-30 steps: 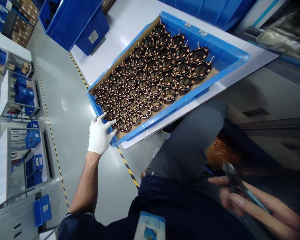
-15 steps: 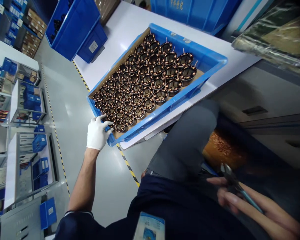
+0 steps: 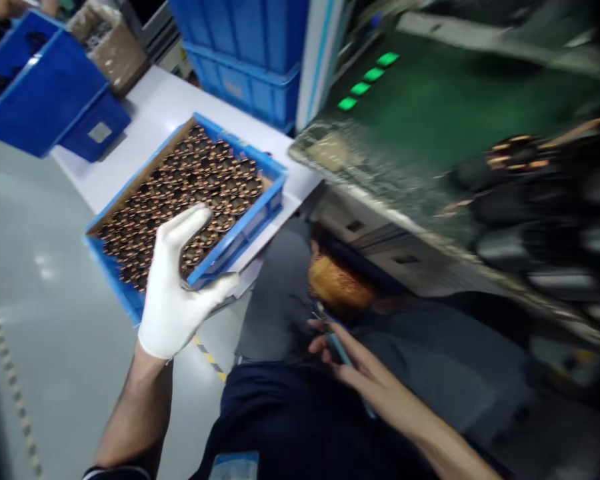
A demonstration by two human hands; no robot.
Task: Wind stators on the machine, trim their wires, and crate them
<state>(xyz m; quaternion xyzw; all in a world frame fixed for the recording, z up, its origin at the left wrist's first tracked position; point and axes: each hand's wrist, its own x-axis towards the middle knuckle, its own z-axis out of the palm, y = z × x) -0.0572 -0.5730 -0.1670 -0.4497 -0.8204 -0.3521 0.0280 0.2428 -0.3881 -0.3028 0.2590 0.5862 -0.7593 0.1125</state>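
Note:
My left hand (image 3: 173, 293), in a white glove, is raised in front of the blue tray (image 3: 240, 233). Its thumb and fingers are spread apart in a C shape with nothing between them. Rows of copper-wound motor stators (image 3: 180, 180) fill the tray behind the glove, which hides some of them. Low by my lap, my bare right hand (image 3: 355, 360) is closed around wire cutters (image 3: 338, 345) with teal handles, the jaws pointing away from me. Just beyond the cutters is an orange-brown container (image 3: 340, 283) with copper-coloured scraps. Motion blurs the picture.
To the right is a green-topped bench (image 3: 430, 113) with a plastic-wrapped edge and several dark cylindrical parts, one showing a copper-wound stator (image 3: 517, 155). Blue bins (image 3: 35, 87) stand at the tray table's far left, stacked blue crates (image 3: 245, 87) behind it. Drawers (image 3: 375, 240) sit under the bench.
The view has swung right, bringing the green bench in. My left hand has left the stators at the tray's near corner and come closer, its fingers spread. My right hand still holds the wire cutters.

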